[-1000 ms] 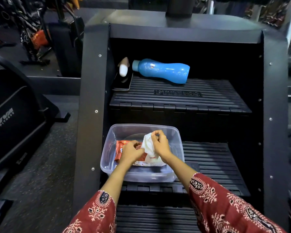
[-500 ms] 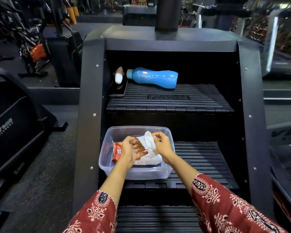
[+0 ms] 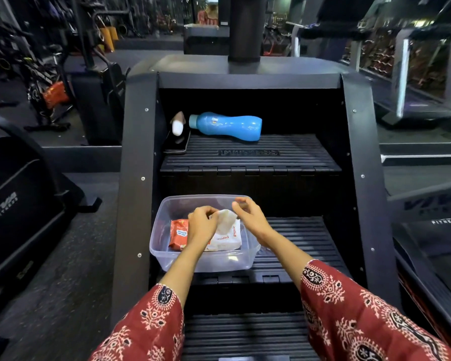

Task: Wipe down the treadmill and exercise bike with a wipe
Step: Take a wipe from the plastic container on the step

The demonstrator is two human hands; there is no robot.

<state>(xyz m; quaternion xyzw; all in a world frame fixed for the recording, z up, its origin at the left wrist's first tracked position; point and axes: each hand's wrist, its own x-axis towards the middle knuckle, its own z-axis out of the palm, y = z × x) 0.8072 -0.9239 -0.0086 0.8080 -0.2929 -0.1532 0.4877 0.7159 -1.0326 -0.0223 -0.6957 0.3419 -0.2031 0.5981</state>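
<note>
Evidently fetching: left hand [image 3: 202,226] pinches the wipe [image 3: 225,220] above its pack [image 3: 225,242], right hand [image 3: 251,217] curled, grip unclear; next, tug free.

Top step [image 3: 258,157] of the stair machine: a blue bottle [image 3: 227,125] lies on its side, cap to the left, just beside a dark phone [image 3: 176,145] at the left edge. One step [image 3: 297,235] down, a clear plastic tub [image 3: 208,264] sits at its left end.

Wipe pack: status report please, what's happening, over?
Left hand on wipe pack, fingers curled at the wipe. Right hand beside it, grip unclear. Pack in clear tub. Nothing blocking.
</note>
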